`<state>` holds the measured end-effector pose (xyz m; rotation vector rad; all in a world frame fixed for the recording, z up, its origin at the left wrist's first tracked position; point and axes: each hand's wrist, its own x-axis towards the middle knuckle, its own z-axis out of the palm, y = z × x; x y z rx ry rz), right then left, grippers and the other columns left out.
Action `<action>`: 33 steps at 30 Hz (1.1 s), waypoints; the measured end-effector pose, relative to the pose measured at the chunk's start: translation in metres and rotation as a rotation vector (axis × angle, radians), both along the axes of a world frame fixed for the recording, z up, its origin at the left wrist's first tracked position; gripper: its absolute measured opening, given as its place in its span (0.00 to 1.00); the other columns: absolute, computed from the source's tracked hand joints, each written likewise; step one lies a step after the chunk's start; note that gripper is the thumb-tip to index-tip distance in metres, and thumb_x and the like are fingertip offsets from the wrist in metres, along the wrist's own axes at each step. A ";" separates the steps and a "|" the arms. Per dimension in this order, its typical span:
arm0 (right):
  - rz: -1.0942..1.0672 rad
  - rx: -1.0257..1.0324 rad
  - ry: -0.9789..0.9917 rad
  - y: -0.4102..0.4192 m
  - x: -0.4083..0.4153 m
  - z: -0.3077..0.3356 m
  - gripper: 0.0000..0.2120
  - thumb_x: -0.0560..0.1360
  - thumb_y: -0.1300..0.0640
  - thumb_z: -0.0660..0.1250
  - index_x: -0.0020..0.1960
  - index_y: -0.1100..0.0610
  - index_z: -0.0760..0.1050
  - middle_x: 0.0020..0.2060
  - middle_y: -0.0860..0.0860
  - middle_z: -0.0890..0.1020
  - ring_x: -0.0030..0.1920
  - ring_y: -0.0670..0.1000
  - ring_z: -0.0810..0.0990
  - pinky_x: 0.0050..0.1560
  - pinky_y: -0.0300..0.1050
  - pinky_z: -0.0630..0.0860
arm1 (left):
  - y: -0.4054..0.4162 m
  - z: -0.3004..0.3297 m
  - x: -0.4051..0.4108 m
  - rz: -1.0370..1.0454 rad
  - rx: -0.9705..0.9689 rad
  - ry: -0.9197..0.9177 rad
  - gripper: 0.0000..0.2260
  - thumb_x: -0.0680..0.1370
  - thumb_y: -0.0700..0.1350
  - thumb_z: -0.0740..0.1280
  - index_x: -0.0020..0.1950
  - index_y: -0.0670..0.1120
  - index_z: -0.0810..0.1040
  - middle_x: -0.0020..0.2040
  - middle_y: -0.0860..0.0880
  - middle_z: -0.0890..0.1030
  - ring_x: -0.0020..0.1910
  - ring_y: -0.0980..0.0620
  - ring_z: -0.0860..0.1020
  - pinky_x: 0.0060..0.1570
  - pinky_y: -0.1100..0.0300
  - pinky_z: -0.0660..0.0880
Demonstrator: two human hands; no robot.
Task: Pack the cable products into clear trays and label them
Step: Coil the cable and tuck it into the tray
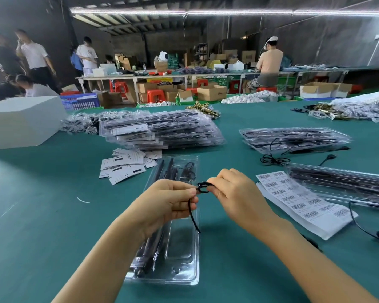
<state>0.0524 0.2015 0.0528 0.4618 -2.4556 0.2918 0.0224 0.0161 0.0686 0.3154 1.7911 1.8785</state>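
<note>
A thin black cable (202, 187) is pinched between my left hand (169, 202) and my right hand (234, 189), wound into a small coil between them. One loose end hangs down from the left hand. Both hands hover above a clear plastic tray (182, 256) lying on the green table (42, 215). Long black rods sit in the tray's left channel, and a small coiled cable lies in its far compartment. Barcode label sheets (302, 200) lie to the right of my right hand.
A tall stack of packed clear trays (162, 130) stands behind, with white cards (125, 165) in front of it. More trays (293, 136) and loose black cables (274, 159) lie at the right. A white box (20, 121) sits far left. People work at benches behind.
</note>
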 end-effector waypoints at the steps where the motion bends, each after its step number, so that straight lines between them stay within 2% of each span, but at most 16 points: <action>1: -0.008 -0.050 -0.058 -0.002 0.001 -0.001 0.12 0.79 0.56 0.62 0.46 0.62 0.80 0.36 0.54 0.76 0.38 0.57 0.74 0.38 0.51 0.72 | 0.000 -0.001 0.000 0.030 -0.040 0.038 0.06 0.77 0.40 0.67 0.50 0.39 0.82 0.36 0.47 0.81 0.34 0.54 0.79 0.39 0.63 0.78; 4: -0.019 -0.250 -0.210 -0.011 0.001 -0.005 0.12 0.81 0.55 0.60 0.47 0.61 0.78 0.38 0.53 0.73 0.40 0.55 0.72 0.42 0.49 0.68 | 0.001 -0.001 0.001 0.091 -0.118 0.129 0.05 0.77 0.40 0.67 0.47 0.41 0.83 0.35 0.47 0.81 0.36 0.53 0.79 0.42 0.62 0.76; 8: -0.005 -0.526 -0.335 -0.018 0.001 -0.008 0.15 0.81 0.56 0.60 0.37 0.60 0.71 0.35 0.55 0.74 0.37 0.54 0.71 0.41 0.46 0.66 | 0.007 -0.006 0.003 0.203 -0.013 0.089 0.03 0.77 0.38 0.68 0.47 0.41 0.82 0.35 0.47 0.83 0.35 0.54 0.81 0.38 0.66 0.77; 10: -0.024 -0.639 -0.400 -0.018 -0.001 -0.010 0.15 0.81 0.55 0.60 0.40 0.63 0.74 0.35 0.57 0.77 0.35 0.53 0.73 0.41 0.48 0.69 | 0.012 -0.011 0.004 0.234 0.068 0.057 0.03 0.76 0.37 0.68 0.47 0.42 0.81 0.36 0.47 0.83 0.36 0.54 0.82 0.38 0.65 0.78; 12: -0.018 -0.760 -0.464 -0.018 -0.003 -0.013 0.15 0.81 0.54 0.60 0.43 0.64 0.77 0.33 0.57 0.77 0.33 0.51 0.72 0.39 0.49 0.71 | 0.016 -0.016 0.005 0.255 0.106 0.077 0.04 0.76 0.37 0.69 0.50 0.41 0.80 0.35 0.48 0.83 0.37 0.53 0.82 0.44 0.62 0.78; 13: 0.000 -0.841 -0.498 -0.018 -0.004 -0.015 0.14 0.80 0.55 0.60 0.43 0.63 0.78 0.32 0.54 0.76 0.33 0.48 0.72 0.38 0.48 0.71 | 0.017 -0.018 0.005 0.260 0.130 0.096 0.06 0.76 0.36 0.69 0.52 0.41 0.79 0.34 0.48 0.82 0.38 0.53 0.82 0.45 0.60 0.79; 15: 0.054 -1.007 -0.567 -0.018 -0.006 -0.016 0.13 0.81 0.56 0.61 0.42 0.58 0.79 0.30 0.47 0.76 0.31 0.44 0.72 0.36 0.40 0.71 | 0.018 -0.021 0.005 0.258 0.170 0.134 0.10 0.75 0.36 0.69 0.56 0.42 0.78 0.32 0.48 0.81 0.39 0.52 0.82 0.46 0.60 0.80; 17: 0.104 -1.107 -0.600 -0.018 -0.007 -0.015 0.13 0.80 0.57 0.61 0.40 0.54 0.80 0.29 0.45 0.75 0.30 0.43 0.72 0.35 0.37 0.71 | 0.019 -0.024 0.003 0.245 0.148 0.174 0.11 0.75 0.38 0.70 0.57 0.46 0.79 0.32 0.50 0.80 0.41 0.52 0.81 0.49 0.58 0.78; 20: 0.145 -1.140 -0.631 -0.017 -0.006 -0.013 0.14 0.80 0.57 0.61 0.38 0.53 0.79 0.29 0.46 0.75 0.30 0.43 0.71 0.35 0.38 0.70 | 0.020 -0.025 0.003 0.211 0.093 0.207 0.12 0.74 0.45 0.71 0.57 0.52 0.81 0.36 0.49 0.76 0.41 0.54 0.75 0.41 0.65 0.74; 22: 0.180 -1.107 -0.669 -0.018 -0.005 -0.012 0.14 0.81 0.56 0.61 0.38 0.56 0.78 0.29 0.46 0.75 0.30 0.44 0.71 0.34 0.36 0.69 | 0.021 -0.025 0.003 0.162 0.107 0.201 0.15 0.71 0.48 0.72 0.57 0.52 0.82 0.42 0.44 0.73 0.43 0.51 0.71 0.39 0.65 0.70; 24: 0.229 -1.076 -0.699 -0.019 -0.004 -0.012 0.15 0.81 0.56 0.60 0.38 0.58 0.75 0.28 0.47 0.74 0.28 0.44 0.69 0.31 0.35 0.67 | 0.021 -0.024 0.005 0.111 0.137 0.202 0.17 0.69 0.49 0.72 0.57 0.50 0.82 0.44 0.42 0.72 0.44 0.48 0.68 0.37 0.64 0.68; 27: 0.290 -1.149 -0.755 -0.022 -0.003 -0.012 0.16 0.82 0.57 0.58 0.38 0.58 0.76 0.29 0.49 0.75 0.29 0.47 0.69 0.29 0.36 0.67 | 0.021 -0.024 0.004 0.142 0.099 0.272 0.11 0.71 0.48 0.71 0.53 0.50 0.84 0.42 0.43 0.75 0.40 0.50 0.71 0.36 0.64 0.69; 29: 0.305 -1.183 -0.798 -0.022 -0.005 -0.013 0.15 0.82 0.58 0.56 0.44 0.62 0.78 0.31 0.49 0.77 0.31 0.48 0.71 0.31 0.36 0.68 | 0.020 -0.026 0.002 0.200 0.064 0.331 0.08 0.74 0.45 0.71 0.52 0.49 0.84 0.41 0.47 0.77 0.36 0.54 0.74 0.35 0.67 0.69; 31: 0.304 -1.147 -0.825 -0.021 -0.006 -0.014 0.14 0.81 0.58 0.56 0.50 0.64 0.78 0.35 0.50 0.79 0.34 0.46 0.73 0.33 0.36 0.69 | 0.021 -0.027 0.001 0.246 0.084 0.347 0.07 0.75 0.41 0.70 0.53 0.45 0.83 0.42 0.47 0.78 0.31 0.58 0.75 0.33 0.71 0.70; 33: 0.311 -1.028 -0.817 -0.019 -0.005 -0.013 0.11 0.80 0.57 0.59 0.52 0.61 0.78 0.39 0.52 0.80 0.37 0.45 0.75 0.37 0.35 0.71 | 0.021 -0.027 0.003 0.271 0.124 0.350 0.07 0.76 0.38 0.68 0.53 0.40 0.81 0.40 0.46 0.79 0.30 0.61 0.75 0.31 0.73 0.70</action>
